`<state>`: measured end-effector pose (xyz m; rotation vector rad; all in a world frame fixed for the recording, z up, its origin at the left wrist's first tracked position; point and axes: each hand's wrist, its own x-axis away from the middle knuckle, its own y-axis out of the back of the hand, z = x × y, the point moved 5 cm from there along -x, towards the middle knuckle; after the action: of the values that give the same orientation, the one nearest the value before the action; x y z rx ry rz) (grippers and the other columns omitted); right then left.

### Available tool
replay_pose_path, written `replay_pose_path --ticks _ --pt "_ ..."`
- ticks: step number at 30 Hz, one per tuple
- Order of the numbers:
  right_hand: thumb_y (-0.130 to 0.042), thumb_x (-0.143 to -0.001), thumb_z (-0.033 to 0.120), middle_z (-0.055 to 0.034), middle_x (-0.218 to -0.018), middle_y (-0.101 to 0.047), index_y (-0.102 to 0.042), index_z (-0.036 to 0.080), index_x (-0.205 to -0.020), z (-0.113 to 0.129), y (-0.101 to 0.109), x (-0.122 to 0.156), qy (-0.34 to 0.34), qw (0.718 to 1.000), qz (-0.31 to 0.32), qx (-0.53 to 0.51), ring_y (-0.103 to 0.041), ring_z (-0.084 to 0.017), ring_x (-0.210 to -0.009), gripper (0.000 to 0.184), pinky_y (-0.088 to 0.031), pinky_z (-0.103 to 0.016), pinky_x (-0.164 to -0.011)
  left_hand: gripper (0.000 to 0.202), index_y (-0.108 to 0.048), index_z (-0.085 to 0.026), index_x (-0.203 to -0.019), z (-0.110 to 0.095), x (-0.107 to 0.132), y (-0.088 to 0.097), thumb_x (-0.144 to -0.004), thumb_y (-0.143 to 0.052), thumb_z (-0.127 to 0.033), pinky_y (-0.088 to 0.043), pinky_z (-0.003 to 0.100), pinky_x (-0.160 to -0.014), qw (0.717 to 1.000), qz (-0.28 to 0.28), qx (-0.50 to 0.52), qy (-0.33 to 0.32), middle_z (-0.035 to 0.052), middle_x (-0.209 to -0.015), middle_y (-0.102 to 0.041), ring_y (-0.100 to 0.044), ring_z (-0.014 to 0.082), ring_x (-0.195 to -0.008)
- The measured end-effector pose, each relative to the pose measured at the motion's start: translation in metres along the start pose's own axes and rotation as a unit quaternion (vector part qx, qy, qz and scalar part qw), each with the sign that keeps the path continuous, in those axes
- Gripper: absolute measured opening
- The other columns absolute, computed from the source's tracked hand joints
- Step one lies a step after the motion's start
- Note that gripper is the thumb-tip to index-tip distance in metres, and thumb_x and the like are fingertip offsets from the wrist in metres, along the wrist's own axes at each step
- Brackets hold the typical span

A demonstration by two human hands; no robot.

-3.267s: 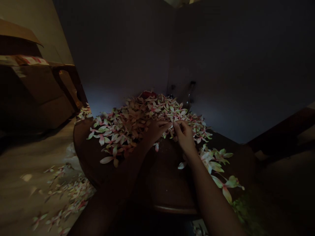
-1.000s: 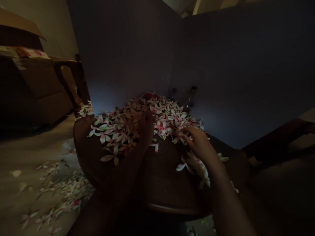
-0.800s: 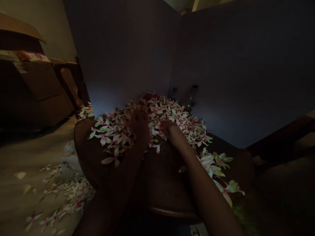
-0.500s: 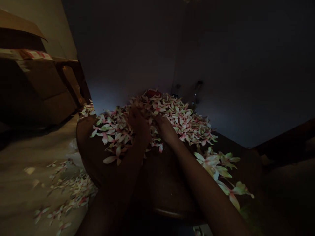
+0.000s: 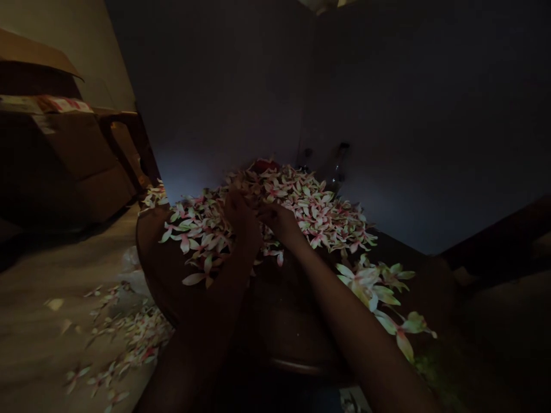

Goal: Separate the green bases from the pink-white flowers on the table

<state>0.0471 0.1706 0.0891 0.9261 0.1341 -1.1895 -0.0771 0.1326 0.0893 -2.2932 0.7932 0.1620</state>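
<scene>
A heap of white-and-pink artificial-looking flowers [image 5: 318, 212] covers the far side of a dark round table [image 5: 279, 310]. My left hand [image 5: 241, 215] is over the front of the heap, fingers curled, mostly in shadow. Close beside it on the right, my right hand [image 5: 279, 221] has its fingers drawn together in a pinch toward the left hand. Whatever lies between the fingers is too dark to make out. A red item [image 5: 264, 166] shows partly at the top of the heap.
Larger white-green blooms [image 5: 370, 287] lie by my right forearm. More flowers [image 5: 140, 335] are scattered on the floor at left, near a clear plastic bag [image 5: 132, 267]. Cardboard boxes [image 5: 81, 149] stand at left. A glass bottle [image 5: 338, 169] stands behind the heap against the wall [image 5: 387, 143].
My right hand has shifted slightly left toward my left hand, its fingers now bent into a pinch. The left hand stays nearly in place. The view has tilted a little.
</scene>
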Motion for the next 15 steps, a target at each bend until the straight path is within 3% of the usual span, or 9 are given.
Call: replay_pose_path --ticks 3,6,10,12,15 --pt "-0.062 -0.083 0.021 -0.0022 -0.086 -0.070 -0.068 0.019 -0.090 0.008 0.020 0.012 0.005 1.000 -0.019 -0.016 -0.061 -0.016 -0.077 0.009 -0.043 -0.026 -0.069 0.042 -0.052 -0.020 -0.074 -0.005 0.002 -0.003 -0.099 -0.040 -0.051 -0.029 0.022 -0.048 0.999 0.035 -0.001 -0.032 -0.0046 -0.059 -0.037 -0.034 0.0091 -0.049" --pt "-0.062 -0.085 0.028 -0.0008 -0.079 -0.068 -0.069 0.020 -0.092 0.011 0.048 0.026 -0.021 0.997 -0.069 -0.027 -0.059 -0.015 -0.068 0.013 -0.043 -0.027 -0.065 0.041 -0.057 -0.020 -0.078 -0.015 0.009 -0.012 -0.098 -0.043 -0.052 -0.034 0.023 -0.052 0.983 0.120 -0.066 -0.119 -0.0023 -0.063 -0.045 -0.041 0.0104 -0.053" --pt "-0.067 -0.084 0.038 0.0000 -0.077 -0.068 -0.067 0.021 -0.098 0.002 0.077 0.044 -0.062 0.973 -0.157 -0.155 -0.061 -0.015 -0.065 0.022 -0.047 -0.028 -0.061 0.034 -0.068 -0.020 -0.086 -0.018 0.029 -0.035 -0.096 -0.051 -0.047 -0.046 0.030 -0.081 0.900 0.302 -0.203 -0.240 0.0062 -0.087 -0.068 -0.062 0.0178 -0.085" --pt "-0.070 -0.082 0.040 0.0012 -0.072 -0.065 -0.065 0.023 -0.093 -0.006 0.086 0.050 -0.067 0.960 -0.187 -0.199 -0.060 -0.014 -0.061 0.021 -0.046 -0.027 -0.057 0.034 -0.072 -0.021 -0.089 -0.013 0.040 -0.043 -0.097 -0.048 -0.043 -0.045 0.031 -0.090 0.856 0.391 -0.232 -0.244 0.0073 -0.097 -0.072 -0.065 0.0197 -0.095" --pt "-0.072 -0.082 0.042 0.0021 -0.069 -0.062 -0.063 0.024 -0.088 -0.017 0.093 0.057 -0.063 0.951 -0.199 -0.227 -0.058 -0.014 -0.059 0.022 -0.043 -0.025 -0.053 0.033 -0.074 -0.022 -0.098 -0.008 0.051 -0.048 -0.098 -0.047 -0.041 -0.047 0.030 -0.087 0.819 0.485 -0.233 -0.198 0.0065 -0.102 -0.074 -0.067 0.0191 -0.094"
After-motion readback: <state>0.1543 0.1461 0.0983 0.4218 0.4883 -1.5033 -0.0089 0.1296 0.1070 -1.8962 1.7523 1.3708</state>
